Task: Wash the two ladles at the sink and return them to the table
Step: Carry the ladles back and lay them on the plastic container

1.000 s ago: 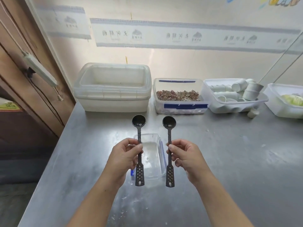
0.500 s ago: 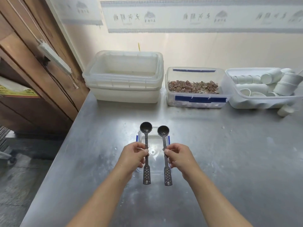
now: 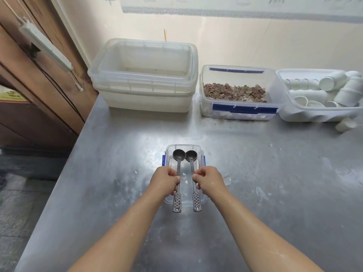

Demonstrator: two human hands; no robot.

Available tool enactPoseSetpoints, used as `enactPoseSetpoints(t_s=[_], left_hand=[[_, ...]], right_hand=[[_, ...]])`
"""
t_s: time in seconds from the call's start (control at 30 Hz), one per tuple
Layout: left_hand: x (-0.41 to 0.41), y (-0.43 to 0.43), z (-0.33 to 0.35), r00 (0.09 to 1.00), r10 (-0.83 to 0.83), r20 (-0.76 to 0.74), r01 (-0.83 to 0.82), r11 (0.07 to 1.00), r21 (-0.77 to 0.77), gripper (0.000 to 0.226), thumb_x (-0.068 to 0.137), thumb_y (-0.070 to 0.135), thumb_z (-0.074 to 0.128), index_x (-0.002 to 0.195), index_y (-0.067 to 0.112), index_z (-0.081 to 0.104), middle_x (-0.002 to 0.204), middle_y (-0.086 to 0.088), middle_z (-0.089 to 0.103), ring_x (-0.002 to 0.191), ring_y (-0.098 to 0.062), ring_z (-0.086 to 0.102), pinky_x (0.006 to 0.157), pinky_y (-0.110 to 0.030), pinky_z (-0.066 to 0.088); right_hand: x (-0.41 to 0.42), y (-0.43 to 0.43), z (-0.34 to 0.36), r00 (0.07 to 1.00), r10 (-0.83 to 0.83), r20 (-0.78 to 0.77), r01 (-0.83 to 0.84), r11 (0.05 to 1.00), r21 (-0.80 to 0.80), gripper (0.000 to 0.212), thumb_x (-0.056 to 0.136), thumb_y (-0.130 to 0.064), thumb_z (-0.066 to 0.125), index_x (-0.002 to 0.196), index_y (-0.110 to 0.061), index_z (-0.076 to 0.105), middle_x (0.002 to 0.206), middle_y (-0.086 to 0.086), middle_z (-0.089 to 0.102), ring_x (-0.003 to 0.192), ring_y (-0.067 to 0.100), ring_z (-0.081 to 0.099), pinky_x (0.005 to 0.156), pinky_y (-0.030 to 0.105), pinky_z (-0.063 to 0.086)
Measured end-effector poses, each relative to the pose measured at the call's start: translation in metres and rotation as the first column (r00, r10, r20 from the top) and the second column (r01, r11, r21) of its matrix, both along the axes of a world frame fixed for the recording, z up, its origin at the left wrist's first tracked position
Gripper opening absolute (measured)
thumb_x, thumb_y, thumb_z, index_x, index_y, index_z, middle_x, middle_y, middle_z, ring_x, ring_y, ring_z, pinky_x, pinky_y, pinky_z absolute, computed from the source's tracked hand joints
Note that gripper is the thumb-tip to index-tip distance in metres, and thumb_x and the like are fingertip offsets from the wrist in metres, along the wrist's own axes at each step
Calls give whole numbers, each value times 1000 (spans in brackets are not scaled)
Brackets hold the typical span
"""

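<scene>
Two small dark ladles with perforated handle ends are held side by side over a small clear container (image 3: 200,152) with blue clips, on the steel table (image 3: 275,183). My left hand (image 3: 164,181) pinches the stem of the left ladle (image 3: 178,169). My right hand (image 3: 209,180) pinches the stem of the right ladle (image 3: 192,167). Both bowls point away from me and lie low inside the container, almost touching each other. The handle ends stick out past the container's near rim.
Stacked large clear tubs (image 3: 145,75) stand at the back left. A clear box of brown pieces (image 3: 237,93) sits beside them, then a tray of white cups (image 3: 322,95) and a loose cup (image 3: 345,124). A wooden door (image 3: 39,75) is left of the table edge.
Both hands have lowered the ladles towards the small container and brought them closer together. The camera has tilted down towards the table.
</scene>
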State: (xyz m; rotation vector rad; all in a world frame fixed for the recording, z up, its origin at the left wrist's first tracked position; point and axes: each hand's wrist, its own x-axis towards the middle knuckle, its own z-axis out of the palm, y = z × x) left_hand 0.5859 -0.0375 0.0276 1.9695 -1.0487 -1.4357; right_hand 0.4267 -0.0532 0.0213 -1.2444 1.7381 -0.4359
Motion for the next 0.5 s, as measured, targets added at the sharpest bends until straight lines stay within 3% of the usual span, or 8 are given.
enactPoseSetpoints(t_s=[0.1, 0.2, 0.37, 0.5], left_hand=[[-4, -7, -3, 999, -18, 45, 18, 1000, 17, 17, 87, -2, 59, 74, 9, 58, 55, -10, 61, 42, -21, 57, 50, -36, 58], [-9, -12, -4, 991, -67, 113, 63, 997, 34, 16, 86, -3, 56, 72, 3, 60, 52, -12, 61, 37, -21, 58, 50, -36, 60], [-14, -17, -7, 982, -104, 160, 94, 993, 71, 11, 88, -2, 53, 87, -9, 62, 61, -19, 66, 41, -25, 65, 56, -45, 62], [-18, -19, -7, 967, -118, 228, 107, 992, 60, 14, 87, -5, 47, 90, -6, 61, 79, -27, 70, 48, -30, 70, 56, -50, 61]], right_hand=[[3, -5, -3, 997, 20, -79, -20, 1000, -4, 13, 84, -13, 65, 72, -12, 68, 66, 6, 69, 58, 21, 68, 62, 39, 60], [7, -11, -3, 988, 58, -146, -62, 998, -20, 14, 85, -12, 62, 72, -9, 67, 71, 11, 70, 69, 30, 71, 68, 46, 61], [15, -15, -5, 968, 103, -228, -113, 993, -30, 16, 86, -8, 57, 74, -1, 66, 72, 16, 69, 68, 33, 70, 66, 49, 60], [16, -16, -4, 933, 168, -318, -195, 979, -53, 17, 85, -8, 56, 73, -3, 66, 70, 12, 68, 67, 29, 67, 66, 39, 58]])
